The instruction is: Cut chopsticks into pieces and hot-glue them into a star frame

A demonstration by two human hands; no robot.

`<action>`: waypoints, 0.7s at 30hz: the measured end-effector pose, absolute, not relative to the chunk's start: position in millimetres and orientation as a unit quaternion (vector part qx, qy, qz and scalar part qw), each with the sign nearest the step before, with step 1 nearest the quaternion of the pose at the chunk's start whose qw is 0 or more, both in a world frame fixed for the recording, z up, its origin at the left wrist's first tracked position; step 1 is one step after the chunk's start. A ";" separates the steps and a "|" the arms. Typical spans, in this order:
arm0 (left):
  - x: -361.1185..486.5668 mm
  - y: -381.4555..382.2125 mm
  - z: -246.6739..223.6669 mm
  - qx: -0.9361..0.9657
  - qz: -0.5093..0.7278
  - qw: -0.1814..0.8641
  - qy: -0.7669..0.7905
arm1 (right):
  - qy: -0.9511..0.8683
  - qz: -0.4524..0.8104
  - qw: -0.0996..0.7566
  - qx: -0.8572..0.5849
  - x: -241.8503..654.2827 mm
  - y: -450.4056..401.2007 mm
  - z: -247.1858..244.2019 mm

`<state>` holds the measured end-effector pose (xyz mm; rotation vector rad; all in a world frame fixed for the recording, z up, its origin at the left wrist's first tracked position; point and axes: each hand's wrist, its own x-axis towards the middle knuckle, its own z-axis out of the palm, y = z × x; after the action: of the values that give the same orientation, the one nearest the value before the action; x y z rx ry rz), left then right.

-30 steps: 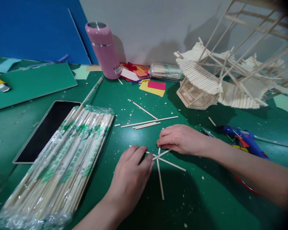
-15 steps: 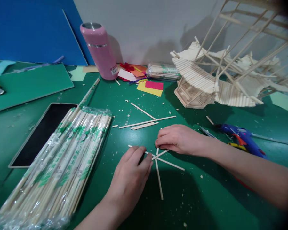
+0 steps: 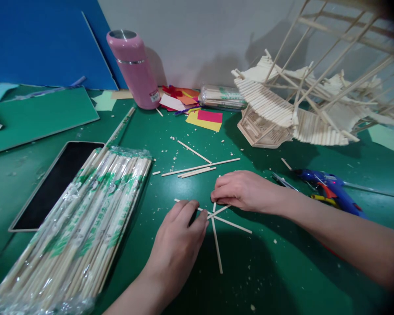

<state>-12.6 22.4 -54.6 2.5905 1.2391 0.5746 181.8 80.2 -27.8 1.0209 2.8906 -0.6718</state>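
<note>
Crossed wooden sticks [image 3: 212, 215] on the desk [image 3: 170, 186] were kept pinched beside their crossing by left hand [image 3: 182, 238] and right hand [image 3: 238, 189], unshifted since a second earlier, alignment seemingly being steadied.

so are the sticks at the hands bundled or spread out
Spread out: the crossed sticks fan from a shared middle on the green table. The left hand and right hand hide parts of them.

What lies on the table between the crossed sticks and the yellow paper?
In the head view, several loose sticks and a scatter of pale crumbs lie between the crossed sticks and the yellow paper.
</note>
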 end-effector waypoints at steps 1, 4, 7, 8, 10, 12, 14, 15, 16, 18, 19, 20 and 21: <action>-12.7 22.4 -54.4 0.879 0.194 0.106 0.422 | 0.921 -0.214 0.001 0.325 181.6 80.2 -27.9; -12.9 22.6 -53.9 0.878 0.192 0.103 0.425 | 0.921 -0.213 0.000 0.326 180.6 80.0 -28.1; -12.5 23.0 -54.2 0.879 0.186 0.103 0.426 | 0.921 -0.210 -0.002 0.327 179.4 79.5 -27.9; -12.3 23.2 -54.5 0.879 0.185 0.104 0.426 | 0.922 -0.208 -0.002 0.328 179.1 79.3 -27.8; -12.1 23.4 -54.9 0.880 0.184 0.104 0.426 | 0.922 -0.207 -0.003 0.328 178.6 79.2 -27.4; -12.2 23.3 -54.9 0.880 0.184 0.099 0.427 | 0.922 -0.206 -0.002 0.328 178.2 79.4 -26.9; -12.6 23.1 -54.4 0.881 0.182 0.099 0.426 | 0.923 -0.203 0.002 0.327 177.8 79.8 -26.0; -12.8 23.0 -54.1 0.881 0.182 0.100 0.426 | 0.924 -0.200 0.005 0.325 177.6 80.1 -25.5; -13.1 22.8 -53.9 0.881 0.182 0.102 0.425 | 0.925 -0.198 0.008 0.323 177.5 80.4 -24.9; -13.6 22.5 -53.7 0.881 0.183 0.103 0.425 | 0.927 -0.198 0.013 0.319 177.4 80.9 -23.8; -13.7 22.3 -53.7 0.880 0.184 0.103 0.425 | 0.926 -0.201 0.014 0.318 177.5 81.0 -23.4; -13.7 22.2 -53.8 0.880 0.185 0.101 0.426 | 0.926 -0.204 0.014 0.318 177.6 81.0 -23.1; -13.5 22.1 -53.9 0.880 0.186 0.100 0.425 | 0.925 -0.207 0.014 0.318 177.8 81.0 -22.9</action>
<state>-13.5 22.1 -53.9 2.6019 1.2556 0.5489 177.8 81.0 -22.9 0.9901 2.8808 -0.6454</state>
